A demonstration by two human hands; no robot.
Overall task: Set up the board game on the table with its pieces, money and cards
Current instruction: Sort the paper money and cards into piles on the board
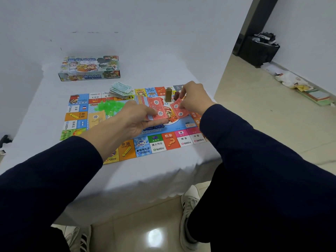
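Board (160,142) flat on white table (54,110), centre area used for sorting. My left hand (134,120) pinches red cards (158,113) low over board centre; my right hand (192,99) pinches second batch of red cards (179,110) just beside, apparently splitting deck. Money stack (121,91) parked on far edge of board, green pieces (109,106) heaped at left, brown token (168,94) upright behind cards. Box (89,68) well apart, far side.

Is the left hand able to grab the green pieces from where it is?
Probably yes. The left hand is pinching a red card right now, but the green pieces lie just beside it on the board, with nothing between. It would likely need to put the card down first.
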